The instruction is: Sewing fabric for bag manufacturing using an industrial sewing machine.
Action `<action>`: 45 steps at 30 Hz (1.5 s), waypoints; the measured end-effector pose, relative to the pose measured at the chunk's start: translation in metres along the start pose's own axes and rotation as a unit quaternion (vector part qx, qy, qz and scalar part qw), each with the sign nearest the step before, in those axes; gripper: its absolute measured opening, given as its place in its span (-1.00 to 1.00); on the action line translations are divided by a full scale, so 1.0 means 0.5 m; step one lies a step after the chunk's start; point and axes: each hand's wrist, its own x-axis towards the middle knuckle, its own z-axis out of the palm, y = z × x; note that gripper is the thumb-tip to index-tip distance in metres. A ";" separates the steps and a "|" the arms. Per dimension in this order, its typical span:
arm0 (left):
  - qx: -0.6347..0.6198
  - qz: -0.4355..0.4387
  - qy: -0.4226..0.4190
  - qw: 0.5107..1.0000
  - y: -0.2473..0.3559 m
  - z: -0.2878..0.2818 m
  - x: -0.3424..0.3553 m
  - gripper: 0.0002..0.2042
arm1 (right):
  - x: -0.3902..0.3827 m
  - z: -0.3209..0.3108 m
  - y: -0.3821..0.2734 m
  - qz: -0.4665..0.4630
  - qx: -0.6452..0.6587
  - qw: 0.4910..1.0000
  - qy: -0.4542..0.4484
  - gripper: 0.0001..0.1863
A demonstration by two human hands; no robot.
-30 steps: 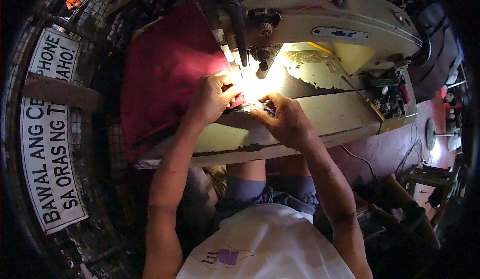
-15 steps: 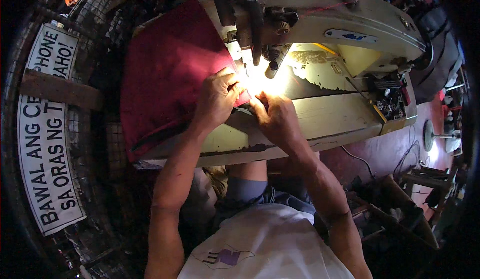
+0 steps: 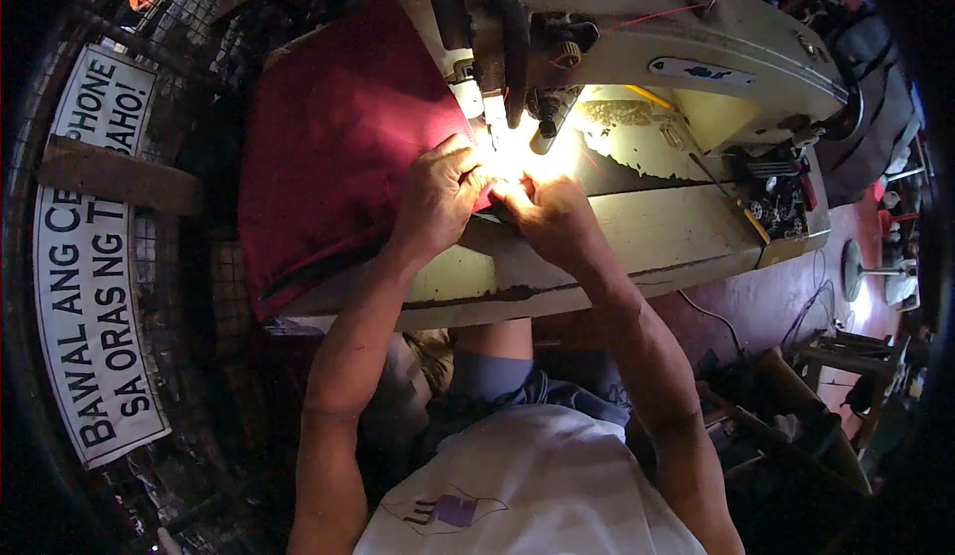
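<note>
A large piece of dark red fabric (image 3: 338,137) lies over the left part of the sewing machine table (image 3: 647,237). My left hand (image 3: 438,192) is closed on the fabric's right edge, just in front of the needle area. Close beside it, my right hand (image 3: 552,217) pinches the corner of the same fabric, thumb and index finger together. The fingertips of both hands nearly meet under the bright lamp glare. Above them stands the sewing machine (image 3: 617,28), with red thread running along its arm. Glare hides the needle and presser foot.
Bobbins and small metal parts fill a tray (image 3: 781,202) at the table's right end, near a screwdriver (image 3: 716,177). A wire grid with a white sign (image 3: 99,306) stands at the left. A pedestal fan (image 3: 856,269) and wooden pieces are on the right.
My right hand has shifted slightly left and its fingers have closed in nearer to my left hand. The fabric corner between them is more covered now.
</note>
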 end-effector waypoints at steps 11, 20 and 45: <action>-0.060 -0.022 0.008 0.998 0.003 0.005 -0.007 -0.97 | -0.006 0.011 0.021 -0.051 0.040 0.998 0.003 -0.79; -0.139 -0.026 -0.135 0.981 0.067 -0.093 -0.080 -0.92 | -0.030 -0.003 0.053 0.011 0.045 0.990 0.133 -0.75; 0.359 0.214 -0.227 0.879 0.055 0.008 0.029 -0.88 | -0.156 -0.021 0.010 -0.080 -0.018 0.997 0.006 -0.61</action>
